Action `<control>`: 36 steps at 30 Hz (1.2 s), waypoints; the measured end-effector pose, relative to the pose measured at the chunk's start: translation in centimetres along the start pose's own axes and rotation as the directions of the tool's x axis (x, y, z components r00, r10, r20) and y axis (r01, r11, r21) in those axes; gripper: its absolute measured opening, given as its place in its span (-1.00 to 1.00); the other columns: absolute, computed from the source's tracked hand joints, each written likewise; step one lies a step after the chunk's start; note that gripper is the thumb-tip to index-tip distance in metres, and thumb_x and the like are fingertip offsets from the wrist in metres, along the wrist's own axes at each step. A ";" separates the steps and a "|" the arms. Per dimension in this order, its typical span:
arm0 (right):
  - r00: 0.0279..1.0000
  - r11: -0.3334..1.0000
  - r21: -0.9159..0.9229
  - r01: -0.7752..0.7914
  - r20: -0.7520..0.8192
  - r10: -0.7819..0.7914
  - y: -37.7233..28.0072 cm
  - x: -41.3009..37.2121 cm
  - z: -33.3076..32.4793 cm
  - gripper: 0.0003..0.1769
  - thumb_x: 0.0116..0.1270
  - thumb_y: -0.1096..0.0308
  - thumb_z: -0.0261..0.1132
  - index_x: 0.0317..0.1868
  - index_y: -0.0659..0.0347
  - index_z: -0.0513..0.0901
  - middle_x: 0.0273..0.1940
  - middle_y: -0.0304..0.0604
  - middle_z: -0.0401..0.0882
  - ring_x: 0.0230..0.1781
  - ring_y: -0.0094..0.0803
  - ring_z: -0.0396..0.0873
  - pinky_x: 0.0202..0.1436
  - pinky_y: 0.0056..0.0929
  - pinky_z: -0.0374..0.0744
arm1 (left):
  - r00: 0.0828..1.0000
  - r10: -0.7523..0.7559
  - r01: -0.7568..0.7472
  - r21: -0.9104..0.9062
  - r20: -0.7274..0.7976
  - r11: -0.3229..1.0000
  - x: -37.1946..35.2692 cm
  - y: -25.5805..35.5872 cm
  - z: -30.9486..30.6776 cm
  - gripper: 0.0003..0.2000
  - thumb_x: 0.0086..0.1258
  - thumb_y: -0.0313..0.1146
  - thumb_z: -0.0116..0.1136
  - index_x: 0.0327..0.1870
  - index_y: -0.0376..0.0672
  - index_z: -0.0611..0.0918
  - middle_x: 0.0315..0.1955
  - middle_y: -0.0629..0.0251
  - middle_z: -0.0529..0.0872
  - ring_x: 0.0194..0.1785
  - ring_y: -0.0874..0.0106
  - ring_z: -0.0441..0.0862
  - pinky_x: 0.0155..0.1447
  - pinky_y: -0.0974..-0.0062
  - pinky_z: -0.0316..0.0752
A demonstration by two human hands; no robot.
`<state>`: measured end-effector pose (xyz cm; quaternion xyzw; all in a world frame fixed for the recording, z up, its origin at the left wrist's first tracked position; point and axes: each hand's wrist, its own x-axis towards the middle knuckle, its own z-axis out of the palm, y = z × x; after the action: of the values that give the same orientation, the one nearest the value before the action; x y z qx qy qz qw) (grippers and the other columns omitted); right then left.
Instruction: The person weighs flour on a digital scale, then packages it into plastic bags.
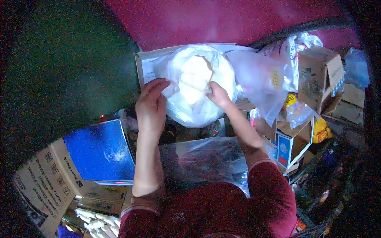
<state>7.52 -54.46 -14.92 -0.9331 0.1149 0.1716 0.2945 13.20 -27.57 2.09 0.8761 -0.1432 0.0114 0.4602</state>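
A round, white plastic-covered bundle lies in front of me, brightly lit. Over it is a clear plastic bag with pale, overexposed contents that I cannot make out. My left hand pinches the bag's left side between thumb and fingers. On the opposite side, my right hand closes its thumb and fingers on the plastic. Beneath the bundle, part of a shallow cardboard box with a printed sheet shows.
Translucent plastic bags hang at the right, beside a brown carton. An open blue-and-white box stands lower right. A blue panel and a printed cardboard flap lie left. Clear plastic sheeting spreads before my torso.
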 end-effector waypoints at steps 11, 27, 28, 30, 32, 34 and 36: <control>0.990 0.988 0.143 0.060 -0.135 -0.041 -7.8 -11.0 -12.3 -0.21 0.00 -0.03 0.41 0.23 0.09 0.38 -0.11 0.08 0.58 -0.20 -0.16 0.58 -0.10 -0.27 0.54 | 0.984 -0.024 -0.006 0.166 0.179 0.986 -1.1 -0.8 6.8 -0.70 0.10 -0.56 -0.07 -0.20 -0.10 0.65 -0.12 0.30 0.63 -0.12 0.24 0.61 -0.03 0.36 0.51; 0.951 0.970 -0.036 0.241 -0.189 -0.243 -10.0 -12.1 -15.0 -0.38 0.06 0.13 0.34 0.16 0.10 0.45 0.02 0.00 0.53 -0.07 -0.15 0.56 -0.06 -0.28 0.54 | 0.973 0.123 -0.080 -0.216 0.194 0.973 -0.9 2.1 8.0 -0.53 0.03 -0.63 0.03 0.07 -0.29 0.52 0.07 0.01 0.50 0.10 0.11 0.50 0.17 0.34 0.41; 0.961 0.975 -0.063 0.213 -0.168 -0.221 -10.5 -12.2 -15.4 -0.39 0.06 0.13 0.34 0.15 0.09 0.46 0.01 0.00 0.53 -0.06 -0.14 0.56 -0.06 -0.26 0.54 | 0.975 0.119 -0.074 -0.229 0.190 0.971 -0.9 2.1 7.9 -0.53 0.02 -0.63 0.03 0.08 -0.29 0.51 0.07 0.01 0.49 0.10 0.12 0.49 0.18 0.34 0.41; 0.961 0.971 -0.118 0.209 -0.158 -0.226 -10.8 -12.1 -15.7 -0.41 0.05 0.12 0.33 0.12 0.08 0.47 -0.01 0.01 0.53 -0.07 -0.11 0.56 -0.06 -0.23 0.53 | 0.974 0.118 -0.064 -0.264 0.195 0.962 -0.9 2.1 7.9 -0.53 0.02 -0.64 0.03 0.07 -0.30 0.52 0.07 0.01 0.50 0.10 0.11 0.49 0.18 0.34 0.40; 0.942 0.951 -0.175 0.256 -0.177 -0.286 -10.8 -11.9 -15.8 -0.44 0.05 0.11 0.31 0.09 0.08 0.48 -0.04 0.01 0.54 -0.10 -0.08 0.57 -0.05 -0.20 0.53 | 0.972 0.126 -0.063 -0.294 0.200 0.954 -0.9 2.1 7.8 -0.52 0.01 -0.64 0.03 0.07 -0.30 0.52 0.07 0.01 0.50 0.10 0.11 0.49 0.19 0.34 0.40; 0.945 0.936 -0.257 0.241 -0.158 -0.287 -11.6 -12.0 -16.2 -0.45 0.06 0.09 0.30 0.08 0.07 0.48 -0.08 0.00 0.54 -0.11 -0.07 0.57 -0.05 -0.17 0.52 | 0.968 0.139 -0.067 -0.320 0.207 0.945 -0.9 2.0 7.8 -0.52 0.00 -0.64 0.03 0.07 -0.31 0.52 0.07 0.01 0.50 0.11 0.11 0.49 0.19 0.35 0.40; 0.952 0.917 -0.332 0.220 -0.133 -0.276 -12.6 -12.1 -16.5 -0.45 0.07 0.07 0.28 0.08 0.07 0.47 -0.10 0.00 0.54 -0.12 -0.06 0.57 -0.05 -0.15 0.52 | 0.973 0.125 -0.061 -0.304 0.196 0.951 -0.9 2.0 8.0 -0.53 0.00 -0.64 0.03 0.06 -0.31 0.53 0.06 0.01 0.51 0.11 0.11 0.49 0.20 0.35 0.40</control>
<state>4.58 -52.75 8.82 -0.9864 -0.0077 0.0648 0.1507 10.95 -34.92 -1.09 0.7858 -0.2331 -0.0820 0.5669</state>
